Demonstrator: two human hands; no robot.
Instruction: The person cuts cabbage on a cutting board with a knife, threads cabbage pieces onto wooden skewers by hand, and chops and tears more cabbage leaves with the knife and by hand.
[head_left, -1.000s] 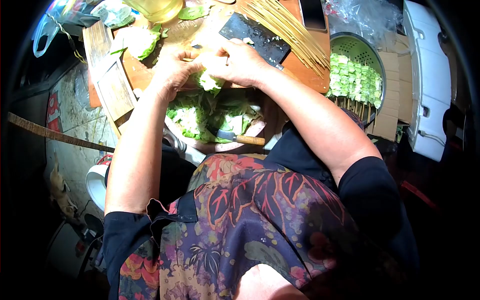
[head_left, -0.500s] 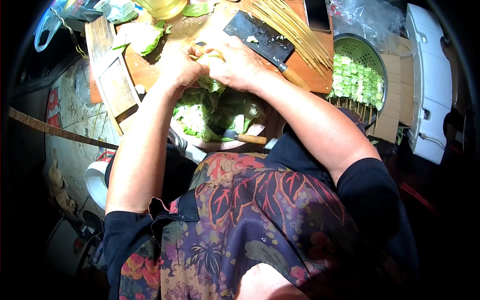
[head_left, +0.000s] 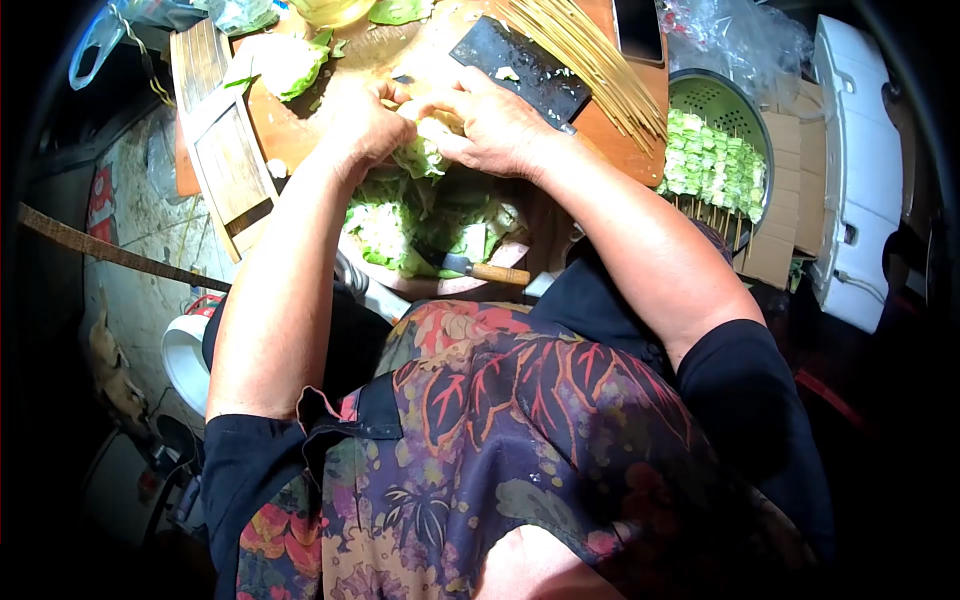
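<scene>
Between my two hands, at the near edge of the wooden table, is a piece of pale green cabbage [head_left: 424, 152]. My left hand [head_left: 368, 125] has its fingers curled against the cabbage's left side. My right hand [head_left: 492, 125] grips it from the right, thumb and fingers bent round it. Just below sits a basin [head_left: 455, 287] of loose green leaves [head_left: 385, 235], with a wooden-handled knife [head_left: 497, 273] lying across them. A cleaver [head_left: 522, 72] with a dark blade rests beyond my right hand, beside a bundle of skewers [head_left: 590, 70].
Cabbage [head_left: 285, 65] lies at the table's left, near a wooden slatted frame [head_left: 225, 150]. On the right, a green colander [head_left: 745, 110] holds skewered leaf pieces [head_left: 712, 165]. A phone [head_left: 638, 28] is at the far edge. White foam [head_left: 855, 180] stands at the far right.
My right hand has shifted slightly right and its fingers have changed position around the cabbage. The cabbage stays between both hands. The view has moved slightly.
</scene>
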